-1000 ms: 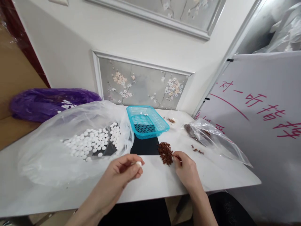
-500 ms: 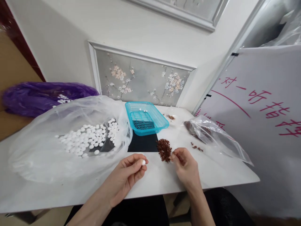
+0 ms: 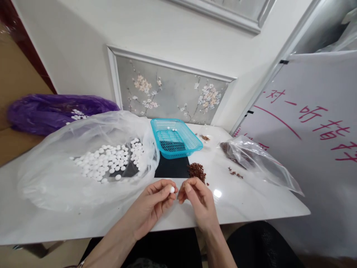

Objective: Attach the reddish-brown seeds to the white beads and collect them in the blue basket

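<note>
Between the thumb and fingers of my left hand [image 3: 157,201] is a small white ball [image 3: 172,190], held just above the table's front. My right hand [image 3: 199,201] is close beside it, thumb and fingers pinched together; whatever is between them is too small or hidden to make out. A pile of small reddish-brown pieces [image 3: 196,171] lies just behind my right hand. To the left, a clear plastic bag [image 3: 55,178] lies open with many white balls [image 3: 103,162] in it.
A blue plastic basket [image 3: 192,147] with a few white balls stands on a black mat [image 3: 170,169] at the back. On the right lie a clear bag [image 3: 259,163] of brown material and loose brown bits [image 3: 235,173]. A purple bag [image 3: 41,111] sits at far left.
My right hand has moved left from the brown pile to beside the white ball. The left hand stays nearly in place, still holding the ball. The view has shifted slightly.
</note>
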{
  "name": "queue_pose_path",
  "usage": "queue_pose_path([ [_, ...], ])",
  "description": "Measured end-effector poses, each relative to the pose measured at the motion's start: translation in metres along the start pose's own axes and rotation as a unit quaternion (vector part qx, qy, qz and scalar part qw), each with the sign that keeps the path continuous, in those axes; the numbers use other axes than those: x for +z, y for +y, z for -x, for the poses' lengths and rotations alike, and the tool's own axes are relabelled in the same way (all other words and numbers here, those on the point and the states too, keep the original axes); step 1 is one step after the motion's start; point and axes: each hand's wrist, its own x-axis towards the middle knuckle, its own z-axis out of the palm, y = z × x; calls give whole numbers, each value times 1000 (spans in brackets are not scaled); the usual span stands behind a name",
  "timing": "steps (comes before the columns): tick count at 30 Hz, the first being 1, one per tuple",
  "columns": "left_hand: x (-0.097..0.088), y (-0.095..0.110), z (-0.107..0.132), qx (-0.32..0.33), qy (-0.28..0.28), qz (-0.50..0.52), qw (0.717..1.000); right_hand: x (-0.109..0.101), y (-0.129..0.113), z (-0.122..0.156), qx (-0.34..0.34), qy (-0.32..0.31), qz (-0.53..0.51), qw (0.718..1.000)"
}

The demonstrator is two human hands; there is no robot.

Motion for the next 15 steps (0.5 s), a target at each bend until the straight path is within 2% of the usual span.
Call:
queue_pose_path([
  [9,-4,-2,0,11,-7,10,1000,6,-5,5,17,7,-86,996],
  [15,-6,-3,0,14,-3,18,1000,8,-12,8,18,19,-69,997],
])
